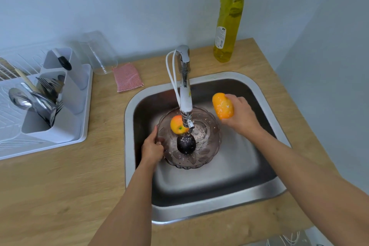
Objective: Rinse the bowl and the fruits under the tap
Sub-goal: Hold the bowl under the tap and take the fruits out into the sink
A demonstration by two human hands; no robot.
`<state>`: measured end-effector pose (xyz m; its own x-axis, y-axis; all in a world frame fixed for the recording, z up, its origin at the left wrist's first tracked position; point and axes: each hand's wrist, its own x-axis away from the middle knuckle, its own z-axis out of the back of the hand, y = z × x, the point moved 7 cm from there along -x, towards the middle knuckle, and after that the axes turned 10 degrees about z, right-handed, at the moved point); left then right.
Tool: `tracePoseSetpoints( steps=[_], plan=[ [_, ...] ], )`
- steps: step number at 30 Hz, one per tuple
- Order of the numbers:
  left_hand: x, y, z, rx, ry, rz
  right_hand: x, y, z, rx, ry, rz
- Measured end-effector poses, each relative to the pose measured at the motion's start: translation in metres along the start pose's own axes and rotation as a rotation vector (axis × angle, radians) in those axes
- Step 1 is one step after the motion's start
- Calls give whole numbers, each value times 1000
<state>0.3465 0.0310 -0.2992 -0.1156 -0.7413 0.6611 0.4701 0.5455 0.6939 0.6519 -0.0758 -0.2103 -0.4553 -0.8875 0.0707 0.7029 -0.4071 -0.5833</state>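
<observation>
- Running wall to wall, a wooden counter [60, 175] carries everything here.
- A steel sink [199, 211] is set into it on the right.
- A white rack [12, 146] sits at the far left, with cutlery [44, 98] standing in its holder.
- A clear, tinted bowl [207, 146] is inside the sink, directly under the spout and tipped a little. Whether it rests on the sink floor or is held off it, I cannot tell.
- A bottle [228, 26] of yellow soap stands upright behind the sink, at the right.
- The tap [185, 94] reaches forward over the bowl.
- The left hand [152, 149] grips the bowl's left rim, thumb hooked over the edge; the fingers under it are hidden.
- The right hand [240, 115] holds an orange fruit [222, 106], fingers curled round its far side. It hangs over the sink, right of the tap and clear of the bowl, flecked with white specks.
- A pink sponge [127, 77] lies on the counter, left of the tap.
- A dark fruit [186, 143], also speckled, lies in the bowl.
- A red-yellow fruit [176, 125] sits just behind it, beside the spout.
</observation>
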Motion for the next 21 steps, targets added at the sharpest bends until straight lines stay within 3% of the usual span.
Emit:
tracePoseSetpoints(
  steps=[9,21],
  plan=[
    [1,-2,0,6,11,7,2,29,-13,89,-112,-48],
    [10,3,0,25,8,9,3,37,-23,131,-133,-64]
  ],
)
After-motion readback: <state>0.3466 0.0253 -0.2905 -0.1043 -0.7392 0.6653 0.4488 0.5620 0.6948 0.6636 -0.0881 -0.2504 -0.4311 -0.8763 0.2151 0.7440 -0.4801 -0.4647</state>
